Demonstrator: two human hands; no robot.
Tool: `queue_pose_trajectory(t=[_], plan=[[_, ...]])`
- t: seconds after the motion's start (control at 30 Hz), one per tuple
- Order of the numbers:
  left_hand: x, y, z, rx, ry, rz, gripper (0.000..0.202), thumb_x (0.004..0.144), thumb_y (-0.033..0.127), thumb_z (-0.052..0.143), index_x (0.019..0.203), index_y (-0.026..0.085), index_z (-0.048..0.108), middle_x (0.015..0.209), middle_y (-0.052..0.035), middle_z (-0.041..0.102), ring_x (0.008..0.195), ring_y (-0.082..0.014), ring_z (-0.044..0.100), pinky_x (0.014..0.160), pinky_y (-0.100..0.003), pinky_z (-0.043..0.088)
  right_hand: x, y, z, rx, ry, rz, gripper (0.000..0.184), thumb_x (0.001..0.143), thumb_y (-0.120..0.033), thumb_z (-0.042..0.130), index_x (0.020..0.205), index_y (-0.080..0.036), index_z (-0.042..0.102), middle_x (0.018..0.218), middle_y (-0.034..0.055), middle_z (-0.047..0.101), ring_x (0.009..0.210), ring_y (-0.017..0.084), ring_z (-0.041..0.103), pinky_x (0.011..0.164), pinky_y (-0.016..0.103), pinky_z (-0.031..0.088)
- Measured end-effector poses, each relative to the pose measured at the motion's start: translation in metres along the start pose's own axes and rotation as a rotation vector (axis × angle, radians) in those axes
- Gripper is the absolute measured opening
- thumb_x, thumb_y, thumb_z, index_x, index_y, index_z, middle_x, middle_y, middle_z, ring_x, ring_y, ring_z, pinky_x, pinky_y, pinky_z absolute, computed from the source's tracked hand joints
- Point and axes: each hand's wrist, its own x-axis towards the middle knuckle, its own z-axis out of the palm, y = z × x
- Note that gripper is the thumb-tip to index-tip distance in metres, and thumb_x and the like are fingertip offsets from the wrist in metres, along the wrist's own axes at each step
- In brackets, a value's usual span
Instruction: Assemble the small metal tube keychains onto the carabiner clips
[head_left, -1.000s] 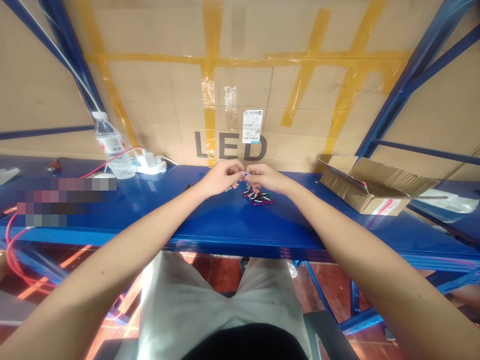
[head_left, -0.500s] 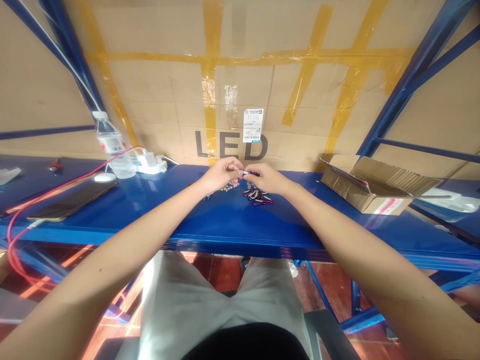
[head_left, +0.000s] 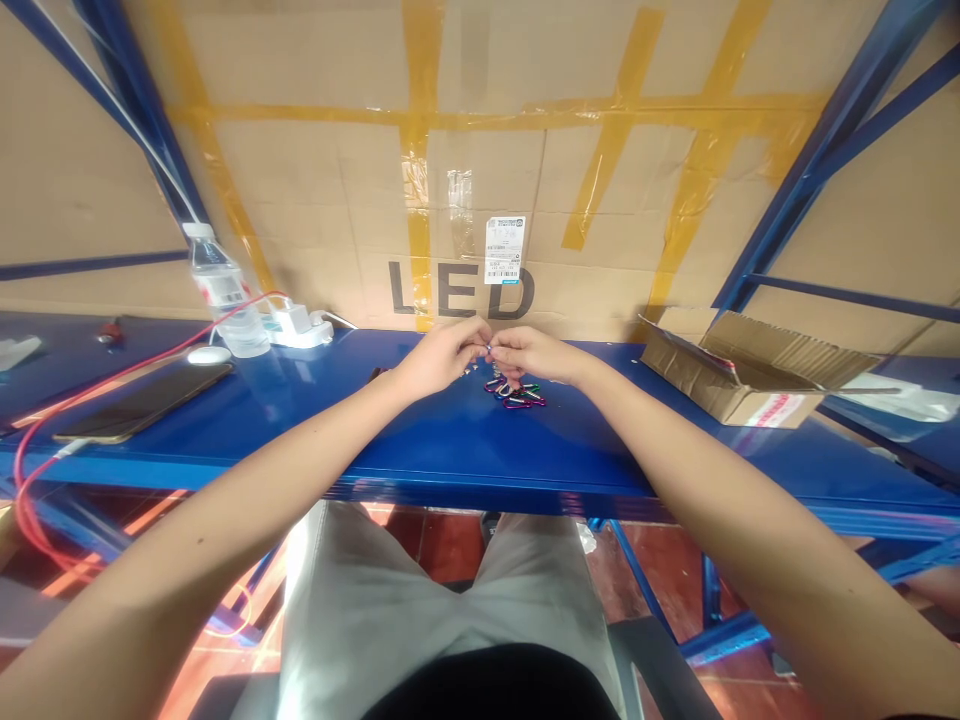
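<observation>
My left hand [head_left: 450,355] and my right hand [head_left: 534,352] meet above the blue tabletop [head_left: 420,440]. Both are closed, with thumb and fingers pinched around a small shiny metal piece [head_left: 489,349]. Most of that piece is hidden by the fingertips, so its kind cannot be made out. Just below my right fingers lies a small pile of colourful carabiners [head_left: 517,395], red, green and silver among them. Several tiny metal parts [head_left: 471,368] lie on the table beneath my hands, partly covered by my left fingers.
At the right stands an open cardboard box [head_left: 750,375]. On the left are a water bottle [head_left: 225,290], a white power strip [head_left: 300,327], a phone [head_left: 146,403] and a red cable [head_left: 34,440]. A large taped carton [head_left: 330,200] rises behind the table.
My fingers have closed further over the held piece, whose dark length showed before. My right fingers have curled lower over the carabiners, and my left hand covers more of the tiny parts.
</observation>
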Motion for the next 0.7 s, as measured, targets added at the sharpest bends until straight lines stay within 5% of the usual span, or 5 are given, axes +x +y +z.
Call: queue_pose_trajectory(t=[0.13,0.37,0.53,0.7], plan=[[0.003,-0.006,0.002,-0.093,0.073,-0.093,0.005,0.089,0.018,0.061,0.089,0.018,0.066,0.076,-0.0011,0.07,0.07,-0.0143,0.064,0.067,-0.026,0.049,0.0,-0.008,0.005,0.012,0.173,0.05,0.037,0.076,-0.014,0.08,0.091,-0.022,0.048,0.075,-0.0043,0.06,0.057,0.01,0.058,0.052,0.023,0.049],[0.006,-0.005,0.008,-0.371,0.118,-0.281,0.013,0.085,0.026,0.073,0.082,0.016,0.066,0.067,-0.002,0.069,0.065,-0.0157,0.068,0.066,-0.029,0.054,0.003,-0.008,0.007,-0.037,0.297,-0.07,0.028,0.075,-0.012,0.079,0.085,-0.02,0.054,0.065,-0.0034,0.059,0.054,0.011,0.055,0.048,0.023,0.042],[0.008,-0.006,0.006,-0.416,0.148,-0.328,0.017,0.084,0.027,0.078,0.08,0.015,0.067,0.066,-0.0037,0.071,0.065,-0.0166,0.07,0.065,-0.03,0.055,0.002,-0.01,0.01,-0.056,0.368,-0.146,0.029,0.078,-0.032,0.085,0.079,-0.018,0.059,0.065,0.001,0.065,0.056,0.012,0.059,0.052,0.025,0.047],[0.007,-0.002,0.011,-0.411,0.148,-0.316,0.016,0.084,0.024,0.077,0.079,0.015,0.065,0.066,-0.0022,0.07,0.064,-0.0157,0.07,0.064,-0.029,0.055,0.001,-0.01,0.009,-0.1,0.34,-0.116,0.042,0.09,-0.05,0.072,0.069,-0.019,0.055,0.057,-0.0012,0.056,0.046,0.01,0.051,0.046,0.025,0.042]])
